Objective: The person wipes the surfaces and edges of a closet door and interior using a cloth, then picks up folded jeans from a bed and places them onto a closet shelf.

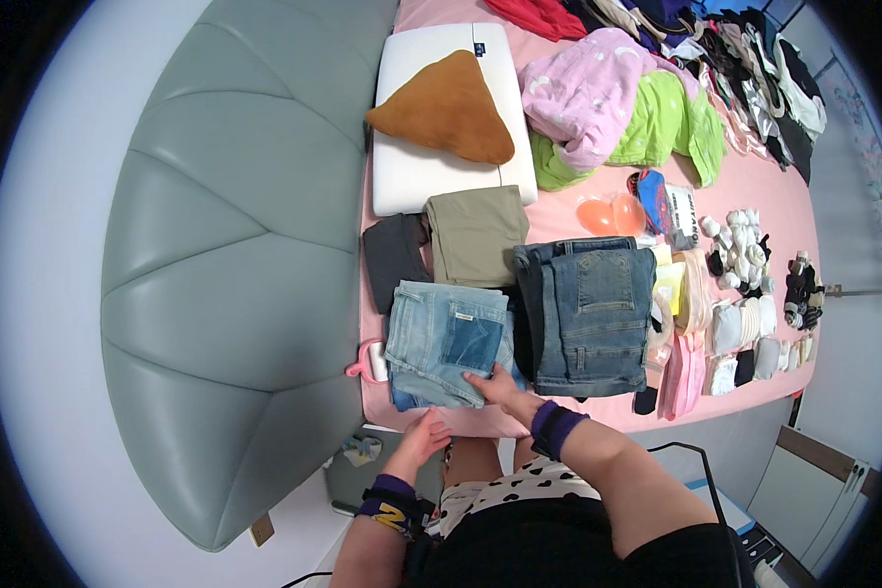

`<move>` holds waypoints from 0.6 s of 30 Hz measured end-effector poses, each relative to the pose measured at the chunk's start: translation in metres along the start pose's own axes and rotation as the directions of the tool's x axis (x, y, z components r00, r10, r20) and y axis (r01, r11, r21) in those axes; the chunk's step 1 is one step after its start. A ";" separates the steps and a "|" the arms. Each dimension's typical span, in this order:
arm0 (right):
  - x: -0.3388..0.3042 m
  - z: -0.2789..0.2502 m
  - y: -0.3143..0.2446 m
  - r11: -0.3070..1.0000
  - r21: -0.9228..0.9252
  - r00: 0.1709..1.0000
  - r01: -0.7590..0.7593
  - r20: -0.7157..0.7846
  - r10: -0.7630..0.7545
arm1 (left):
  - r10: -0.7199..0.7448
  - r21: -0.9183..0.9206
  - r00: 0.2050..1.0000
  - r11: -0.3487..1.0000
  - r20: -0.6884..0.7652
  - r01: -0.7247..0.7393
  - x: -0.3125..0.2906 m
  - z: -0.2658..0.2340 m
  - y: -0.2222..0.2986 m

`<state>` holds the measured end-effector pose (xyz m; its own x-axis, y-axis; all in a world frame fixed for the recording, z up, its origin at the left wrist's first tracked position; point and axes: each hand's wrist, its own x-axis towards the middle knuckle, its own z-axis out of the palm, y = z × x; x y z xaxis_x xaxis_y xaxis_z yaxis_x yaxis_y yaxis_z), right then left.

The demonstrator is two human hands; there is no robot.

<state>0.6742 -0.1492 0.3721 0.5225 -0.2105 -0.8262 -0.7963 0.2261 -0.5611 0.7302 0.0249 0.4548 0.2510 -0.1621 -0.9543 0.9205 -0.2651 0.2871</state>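
Folded light-blue jeans (421,333) with a darker denim patch lie stacked near the front edge of the bed. My right hand (498,385) rests on the near right corner of this stack, its fingers stretched over the denim. At the bed's front edge, just below the stack, my left hand (424,438) is empty with its fingers apart. A pile of folded dark-blue jeans (598,314) is to the right of my right hand. Behind the light jeans are folded khaki trousers (478,235) and folded dark grey trousers (395,260).
A pink-handled lint roller (367,362) lies left of the jeans, beside the padded grey headboard (235,245). Farther back are a white pillow (402,176), a brown cushion (451,108) and pink-and-green bedding (588,98). Rolled socks (745,245) and heaped clothes (745,69) occupy the right side.
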 end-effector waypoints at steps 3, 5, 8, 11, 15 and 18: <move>-0.019 0.003 -0.017 0.991 0.057 0.993 0.117 0.001 -0.117 | -0.087 -0.305 0.996 0.949 -0.014 0.078 0.000 -0.001 0.001; -0.042 0.005 -0.045 0.985 0.116 0.991 0.126 0.034 -0.131 | -0.020 -0.392 1.000 0.920 0.018 0.026 0.001 -0.011 -0.002; -0.074 -0.001 -0.085 0.975 0.206 0.991 0.086 0.087 -0.106 | 0.103 -0.540 0.994 0.839 0.035 -0.068 0.005 -0.017 0.003; -0.084 -0.021 -0.093 0.991 0.136 0.984 -0.013 0.179 -0.012 | 0.252 -0.602 0.964 0.758 -0.084 -0.251 -0.007 -0.013 0.021; -0.103 -0.045 -0.082 0.970 0.103 0.923 0.221 0.299 -0.242 | 0.377 -0.694 0.921 0.688 0.094 -0.211 -0.010 -0.037 0.006; -0.114 -0.066 -0.086 0.942 0.035 0.859 0.334 0.401 -0.319 | 0.321 -0.694 0.936 0.707 0.144 -0.136 -0.015 -0.037 -0.007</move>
<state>0.6631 -0.2077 0.5182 0.8250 0.1287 -0.5503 -0.5651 0.1762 -0.8060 0.7306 0.0645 0.4643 0.4873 -0.3734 -0.7893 0.8246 0.4941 0.2754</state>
